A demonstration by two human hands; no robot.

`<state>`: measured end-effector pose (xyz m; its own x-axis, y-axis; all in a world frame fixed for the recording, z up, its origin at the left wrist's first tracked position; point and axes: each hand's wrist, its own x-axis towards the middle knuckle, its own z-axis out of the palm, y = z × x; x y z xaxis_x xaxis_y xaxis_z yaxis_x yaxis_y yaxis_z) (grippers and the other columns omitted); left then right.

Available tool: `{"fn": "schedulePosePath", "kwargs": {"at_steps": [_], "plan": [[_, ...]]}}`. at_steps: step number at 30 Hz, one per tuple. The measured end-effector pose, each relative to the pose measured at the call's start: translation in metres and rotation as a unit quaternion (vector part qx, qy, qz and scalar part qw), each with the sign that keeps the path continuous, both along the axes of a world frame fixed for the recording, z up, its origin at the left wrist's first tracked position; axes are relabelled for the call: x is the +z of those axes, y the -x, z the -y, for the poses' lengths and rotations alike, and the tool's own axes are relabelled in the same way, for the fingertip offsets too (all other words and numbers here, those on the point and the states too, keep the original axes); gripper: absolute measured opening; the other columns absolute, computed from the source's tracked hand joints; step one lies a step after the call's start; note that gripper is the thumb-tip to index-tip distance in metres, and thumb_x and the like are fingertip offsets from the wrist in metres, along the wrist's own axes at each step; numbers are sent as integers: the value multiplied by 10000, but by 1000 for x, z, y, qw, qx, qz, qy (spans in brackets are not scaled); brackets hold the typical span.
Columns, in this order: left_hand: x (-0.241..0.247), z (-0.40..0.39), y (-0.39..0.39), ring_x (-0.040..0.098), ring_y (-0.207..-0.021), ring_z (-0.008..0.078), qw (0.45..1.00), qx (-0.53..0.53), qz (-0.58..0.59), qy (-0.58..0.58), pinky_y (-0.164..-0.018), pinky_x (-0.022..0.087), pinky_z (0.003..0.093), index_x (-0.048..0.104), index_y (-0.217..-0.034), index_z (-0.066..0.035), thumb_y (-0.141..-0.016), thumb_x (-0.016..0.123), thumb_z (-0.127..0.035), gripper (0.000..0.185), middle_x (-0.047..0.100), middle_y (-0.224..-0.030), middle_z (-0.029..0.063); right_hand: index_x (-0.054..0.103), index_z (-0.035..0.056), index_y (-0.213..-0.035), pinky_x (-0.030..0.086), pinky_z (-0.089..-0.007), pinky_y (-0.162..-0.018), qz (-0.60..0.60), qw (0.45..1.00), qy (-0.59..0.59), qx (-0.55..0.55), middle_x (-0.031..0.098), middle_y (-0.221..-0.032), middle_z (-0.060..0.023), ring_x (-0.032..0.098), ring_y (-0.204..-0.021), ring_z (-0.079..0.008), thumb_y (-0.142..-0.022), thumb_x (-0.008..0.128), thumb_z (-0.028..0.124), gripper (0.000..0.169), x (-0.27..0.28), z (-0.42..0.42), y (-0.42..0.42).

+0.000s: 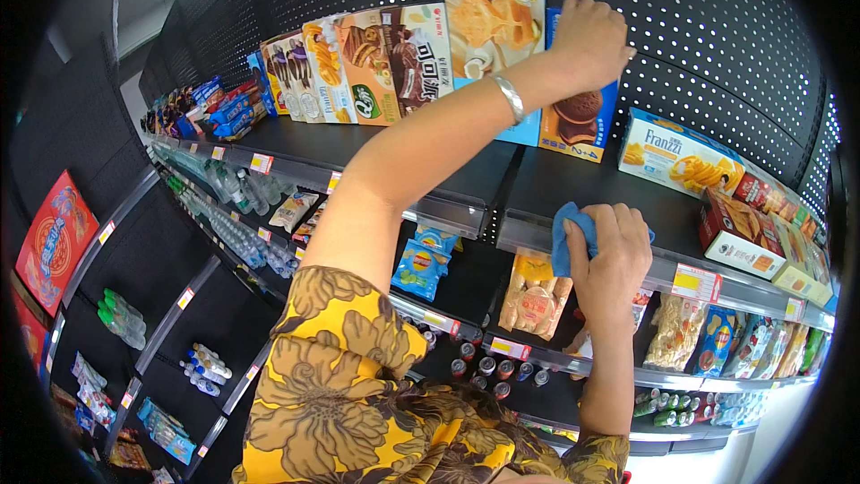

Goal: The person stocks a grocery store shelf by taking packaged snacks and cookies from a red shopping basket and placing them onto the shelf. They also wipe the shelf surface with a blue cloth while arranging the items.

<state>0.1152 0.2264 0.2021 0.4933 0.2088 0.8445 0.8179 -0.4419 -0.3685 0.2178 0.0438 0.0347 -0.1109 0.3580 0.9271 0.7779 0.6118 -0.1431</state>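
Note:
My left hand, with a silver bracelet on its wrist, reaches across to the top of a tall blue snack box. Its curled fingers hold the box near the upper corner, though the fingertips are hidden. That box stands upright on the black shelf, beside a larger box with a picture of cakes. Lower down, my right hand grips a crumpled blue cloth at the shelf's front edge, over the clear plastic lip.
Upright snack boxes line the shelf leftward. A white-and-blue biscuit box and a dark red box lie to the right. Below hang bagged snacks and stand several cans. A perforated back panel rises behind.

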Motion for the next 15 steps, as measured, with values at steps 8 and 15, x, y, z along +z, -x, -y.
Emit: {"fn": "schedulePosePath", "kwargs": {"at_steps": [8, 15], "plan": [[-4, 4, 0, 562, -1122, 332, 988, -112, 66, -80, -998, 383, 483, 716, -1058, -97, -849, 713, -383, 354, 645, -1139, 140, 640, 46, -857, 443, -430, -694, 8, 1000, -6, -7, 562, -787, -115, 558, -760, -317, -772, 775, 121, 175, 1, -1, 4], [21, 24, 20, 634, -1096, 343, 996, -57, -51, 46, -952, 504, 435, 640, -1266, -107, -803, 743, -525, 632, 616, -1223, 218, 626, 78, -832, 453, -433, -696, 0, 1000, -9, -9, 579, -781, -105, 577, -770, -325, -740, 795, 141, 202, 0, -5, 0]]}}
